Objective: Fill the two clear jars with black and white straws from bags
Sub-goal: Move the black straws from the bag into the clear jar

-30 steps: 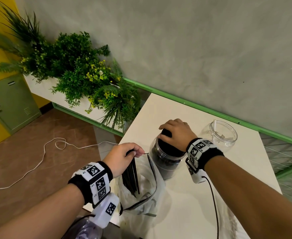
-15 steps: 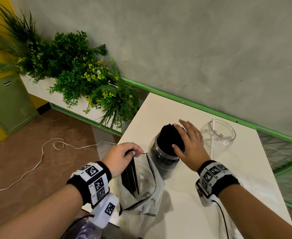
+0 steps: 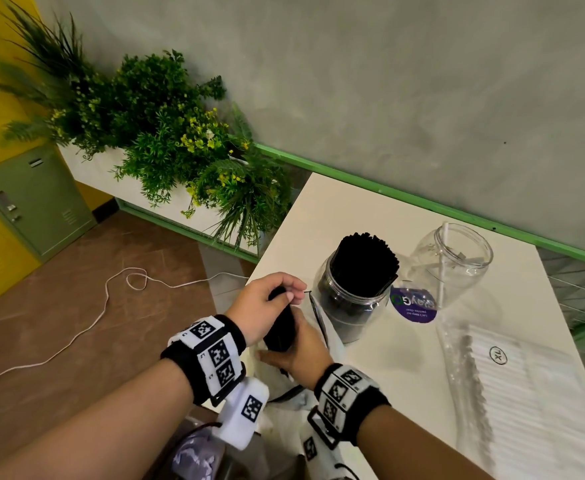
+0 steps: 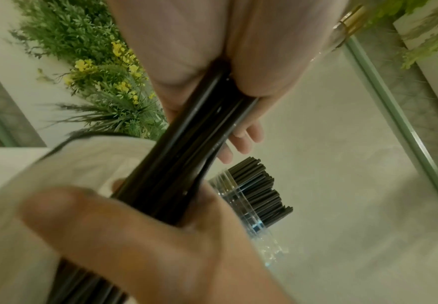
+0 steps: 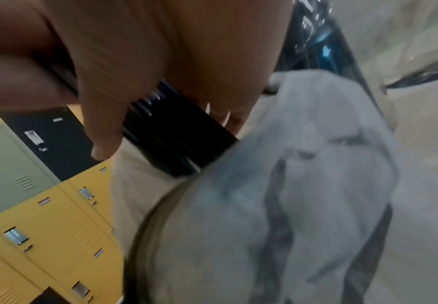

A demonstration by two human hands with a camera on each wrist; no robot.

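A bundle of black straws [image 3: 280, 327] stands in a clear bag [image 3: 303, 396] with black trim at the table's near left corner. My left hand [image 3: 284, 296] grips the bundle's top. My right hand [image 3: 284, 353] wraps round it lower down, at the bag's mouth. The left wrist view shows the black straws [image 4: 186, 154] running between both palms, and the right wrist view shows the straws [image 5: 178, 144] entering the bag [image 5: 290, 205]. A clear jar [image 3: 353, 306] packed with black straws stands just right of my hands. A second clear jar [image 3: 453, 261] holds one white straw.
A clear bag of white straws [image 3: 512, 393] lies on the white table [image 3: 405, 358] at the right. A purple round label [image 3: 412, 304] sits between the jars. Plants [image 3: 166, 133] and a grey wall border the table; a white cable [image 3: 104, 306] lies on the floor. Yellow lockers [image 5: 56, 236] stand left.
My right hand left the tops of the straws in the jar and came back to grip the bundle at the bag. My left hand kept its hold in place.
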